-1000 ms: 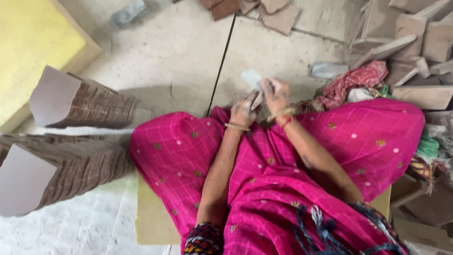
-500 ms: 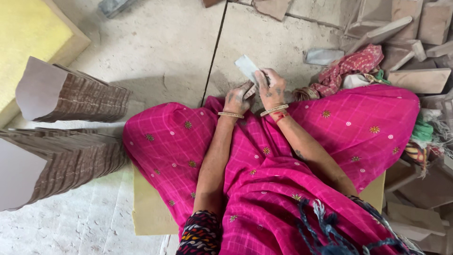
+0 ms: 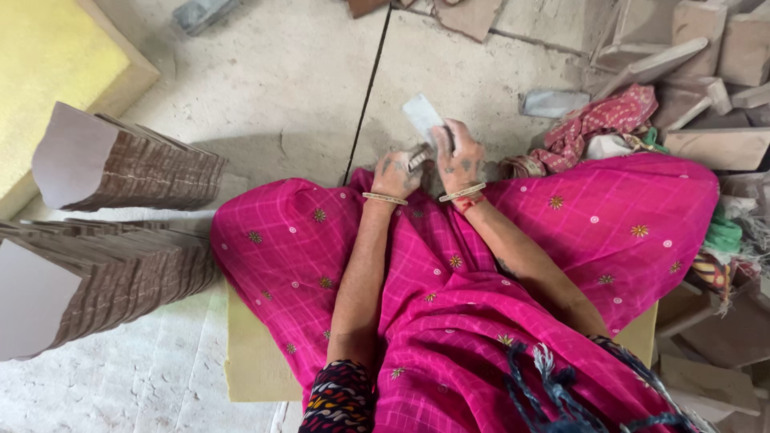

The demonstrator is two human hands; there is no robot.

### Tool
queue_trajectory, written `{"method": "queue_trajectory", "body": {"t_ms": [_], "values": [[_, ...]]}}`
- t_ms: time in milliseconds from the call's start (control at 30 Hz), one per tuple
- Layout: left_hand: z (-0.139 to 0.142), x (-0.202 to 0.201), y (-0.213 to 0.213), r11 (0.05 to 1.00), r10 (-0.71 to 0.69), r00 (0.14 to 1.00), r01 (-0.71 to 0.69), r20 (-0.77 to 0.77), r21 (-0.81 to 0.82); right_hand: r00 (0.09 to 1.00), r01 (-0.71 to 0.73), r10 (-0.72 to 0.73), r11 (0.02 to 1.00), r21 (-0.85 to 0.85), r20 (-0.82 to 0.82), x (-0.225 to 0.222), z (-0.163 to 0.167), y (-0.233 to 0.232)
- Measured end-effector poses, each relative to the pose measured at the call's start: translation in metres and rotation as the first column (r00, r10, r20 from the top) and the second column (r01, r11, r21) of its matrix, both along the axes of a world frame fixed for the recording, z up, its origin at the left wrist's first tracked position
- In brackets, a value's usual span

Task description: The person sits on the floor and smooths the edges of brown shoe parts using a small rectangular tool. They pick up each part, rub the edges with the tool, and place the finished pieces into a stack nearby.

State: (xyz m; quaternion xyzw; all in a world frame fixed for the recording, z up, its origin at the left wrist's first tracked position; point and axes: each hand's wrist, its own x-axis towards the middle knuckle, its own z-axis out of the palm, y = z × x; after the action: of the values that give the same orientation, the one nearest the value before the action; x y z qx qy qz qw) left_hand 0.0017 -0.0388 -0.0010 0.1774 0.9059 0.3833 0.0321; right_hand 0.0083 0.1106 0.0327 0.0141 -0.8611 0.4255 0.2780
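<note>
seat: person sits cross-legged in pink cloth [image 3: 497, 321] on a flat tan pad [image 3: 253, 361] on the floor
left hand [image 3: 397, 172]: fingers curled, grip closed on a small dark tool [image 3: 419, 156], tool tip touching the card's lower edge
right hand [image 3: 457, 156]: grip pinching pale card piece [image 3: 423, 116] at its lower end, thumb across it
card piece: held above the knees, just over the floor; long axis tilted, free end points up and left, away from the body
left side: two fanned stacks of brown-edged cards [image 3: 120, 240] lie on the floor, near the knee
right side: stone offcuts [image 3: 706, 96] and a red rag [image 3: 597, 124] crowd close
far: bare concrete floor [image 3: 289, 88] ahead gives open room; yellow board [image 3: 48, 72] at far left
</note>
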Motion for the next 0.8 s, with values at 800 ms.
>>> {"method": "queue_trajectory", "body": {"t_ms": [800], "values": [[0.000,-0.011,-0.012,0.955,-0.131,0.941,0.036,0.312,0.293,0.923,-0.164,0.270,0.920,-0.357,0.273,0.024,0.017,0.013]]}}
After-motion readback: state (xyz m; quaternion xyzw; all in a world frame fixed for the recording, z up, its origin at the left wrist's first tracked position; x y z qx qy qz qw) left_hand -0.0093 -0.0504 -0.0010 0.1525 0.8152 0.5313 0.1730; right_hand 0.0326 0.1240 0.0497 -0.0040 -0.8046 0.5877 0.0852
